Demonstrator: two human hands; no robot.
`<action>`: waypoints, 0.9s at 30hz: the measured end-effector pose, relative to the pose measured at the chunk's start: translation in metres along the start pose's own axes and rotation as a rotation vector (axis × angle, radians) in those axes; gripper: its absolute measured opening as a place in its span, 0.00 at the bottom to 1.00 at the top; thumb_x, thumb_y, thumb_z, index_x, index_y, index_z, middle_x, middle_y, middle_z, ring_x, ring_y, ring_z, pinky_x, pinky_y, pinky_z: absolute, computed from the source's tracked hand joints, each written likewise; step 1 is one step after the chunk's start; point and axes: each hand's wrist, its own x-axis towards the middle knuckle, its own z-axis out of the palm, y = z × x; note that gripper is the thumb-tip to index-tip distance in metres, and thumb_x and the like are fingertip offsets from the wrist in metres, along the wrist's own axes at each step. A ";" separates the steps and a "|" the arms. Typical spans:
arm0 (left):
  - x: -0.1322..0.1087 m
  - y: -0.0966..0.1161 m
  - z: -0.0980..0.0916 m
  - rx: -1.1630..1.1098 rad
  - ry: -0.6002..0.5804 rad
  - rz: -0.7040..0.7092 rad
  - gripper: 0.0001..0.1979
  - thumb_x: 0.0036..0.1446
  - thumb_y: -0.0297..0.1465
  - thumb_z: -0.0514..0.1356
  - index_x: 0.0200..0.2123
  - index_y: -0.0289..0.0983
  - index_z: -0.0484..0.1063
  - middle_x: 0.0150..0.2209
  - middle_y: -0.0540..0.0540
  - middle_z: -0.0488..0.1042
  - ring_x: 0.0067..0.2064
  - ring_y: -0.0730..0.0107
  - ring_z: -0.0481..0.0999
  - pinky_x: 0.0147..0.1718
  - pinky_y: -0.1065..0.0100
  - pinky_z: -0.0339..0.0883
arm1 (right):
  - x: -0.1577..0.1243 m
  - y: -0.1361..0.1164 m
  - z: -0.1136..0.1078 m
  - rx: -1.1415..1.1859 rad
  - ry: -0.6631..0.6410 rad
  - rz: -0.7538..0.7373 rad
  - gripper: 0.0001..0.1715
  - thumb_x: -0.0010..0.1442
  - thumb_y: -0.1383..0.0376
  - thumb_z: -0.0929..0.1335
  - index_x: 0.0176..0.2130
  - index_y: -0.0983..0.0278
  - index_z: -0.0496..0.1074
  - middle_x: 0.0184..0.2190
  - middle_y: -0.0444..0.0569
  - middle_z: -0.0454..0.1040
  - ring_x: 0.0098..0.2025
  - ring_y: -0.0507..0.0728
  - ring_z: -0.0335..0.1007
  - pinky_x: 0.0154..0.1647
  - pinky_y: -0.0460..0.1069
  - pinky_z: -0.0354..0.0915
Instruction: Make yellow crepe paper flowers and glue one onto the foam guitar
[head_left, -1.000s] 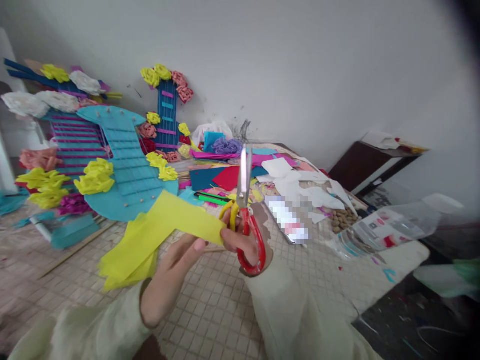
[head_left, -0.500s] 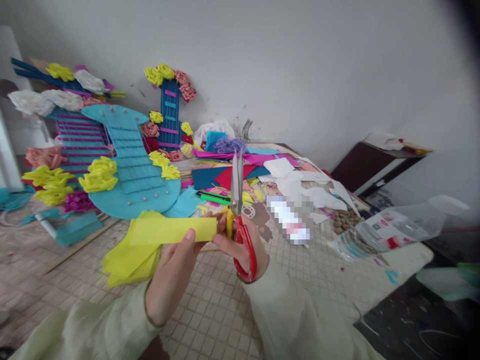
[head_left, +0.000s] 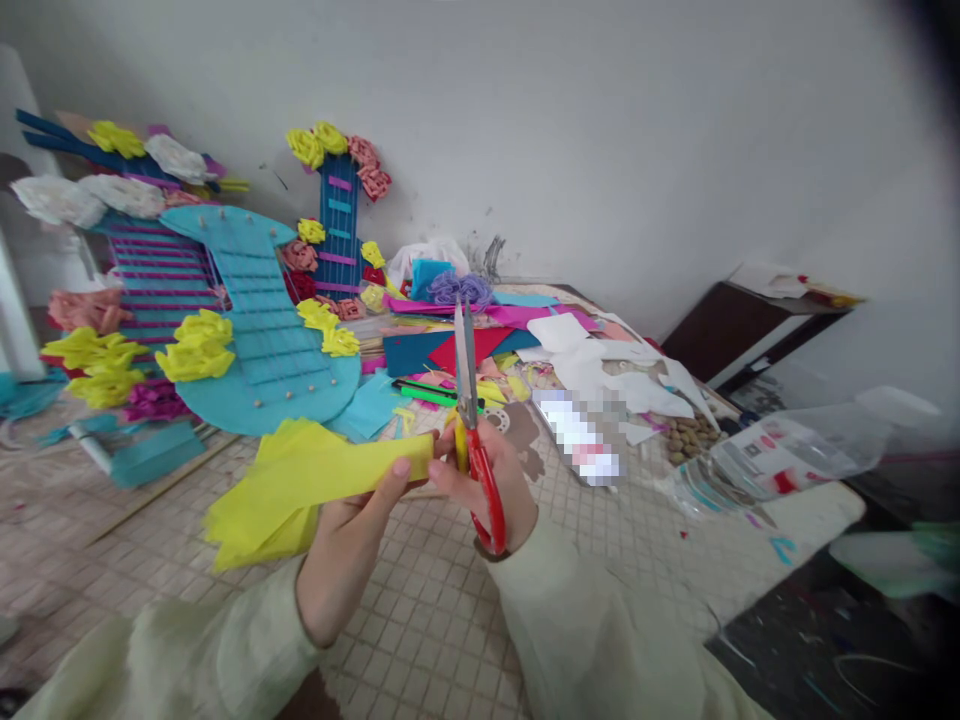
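My left hand pinches a folded yellow crepe paper strip, thumb on top and fingers beneath. In my right hand are scissors with red and yellow handles, their blades pointing up and away from me, slightly parted. The right fingertips are at the strip's right end, and whether they grip it I cannot tell. Under the strip's left part lie more yellow crepe sheets on the tiled-pattern table. A green utility knife lies just beyond my hands.
Blue cardboard instrument shapes with paper flowers lean at the back left. Coloured paper scraps and purple yarn pile at the back. A blurred-out phone-like object, white paper and a clear plastic bottle are on the right.
The left thumb has slid right along the strip, toward its end. The strip's flat fold has loosened and slopes down to the left. The scissors have tilted slightly left.
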 end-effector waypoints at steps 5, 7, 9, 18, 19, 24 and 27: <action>0.001 0.002 -0.002 0.098 0.104 -0.009 0.13 0.45 0.39 0.62 0.32 0.36 0.75 0.34 0.45 0.78 0.43 0.57 0.74 0.47 0.56 0.65 | 0.001 -0.006 0.000 -0.051 0.019 0.009 0.14 0.40 0.67 0.70 0.28 0.63 0.62 0.22 0.39 0.65 0.21 0.49 0.62 0.24 0.46 0.64; 0.001 0.005 -0.003 0.213 0.181 -0.007 0.11 0.43 0.40 0.63 0.27 0.37 0.75 0.29 0.47 0.78 0.39 0.59 0.75 0.45 0.57 0.66 | 0.001 -0.007 0.000 -0.050 0.025 0.018 0.15 0.39 0.67 0.70 0.28 0.63 0.62 0.22 0.39 0.65 0.21 0.49 0.62 0.24 0.46 0.64; 0.001 0.007 -0.004 0.362 0.216 0.005 0.12 0.44 0.41 0.63 0.22 0.38 0.74 0.26 0.49 0.77 0.36 0.61 0.75 0.46 0.58 0.65 | 0.000 -0.006 0.000 -0.040 0.045 0.026 0.15 0.39 0.67 0.71 0.28 0.63 0.62 0.22 0.40 0.66 0.22 0.49 0.62 0.24 0.45 0.64; 0.000 0.013 -0.003 0.586 0.088 0.062 0.11 0.44 0.42 0.61 0.18 0.43 0.74 0.22 0.48 0.76 0.41 0.53 0.74 0.50 0.55 0.59 | 0.003 -0.006 -0.002 -0.046 0.077 0.050 0.14 0.40 0.68 0.70 0.27 0.62 0.61 0.23 0.40 0.66 0.24 0.50 0.64 0.27 0.47 0.65; 0.000 0.014 -0.003 0.605 0.084 0.053 0.10 0.43 0.42 0.61 0.21 0.44 0.75 0.24 0.48 0.77 0.42 0.52 0.74 0.50 0.55 0.59 | 0.003 -0.007 -0.002 -0.040 0.071 0.045 0.14 0.39 0.68 0.70 0.27 0.62 0.61 0.23 0.40 0.65 0.25 0.50 0.64 0.28 0.47 0.65; -0.002 0.012 -0.005 0.689 0.066 0.087 0.15 0.43 0.44 0.61 0.35 0.45 0.77 0.37 0.47 0.79 0.43 0.52 0.74 0.49 0.56 0.61 | 0.001 -0.006 0.000 -0.020 0.061 0.039 0.15 0.39 0.67 0.70 0.29 0.62 0.61 0.23 0.41 0.66 0.25 0.52 0.64 0.26 0.48 0.66; -0.002 0.012 -0.005 0.718 0.038 0.095 0.14 0.45 0.44 0.60 0.34 0.45 0.77 0.37 0.48 0.79 0.42 0.53 0.75 0.50 0.56 0.60 | 0.001 -0.006 -0.002 -0.081 0.054 0.012 0.13 0.41 0.67 0.69 0.28 0.61 0.61 0.24 0.41 0.66 0.26 0.52 0.66 0.26 0.48 0.66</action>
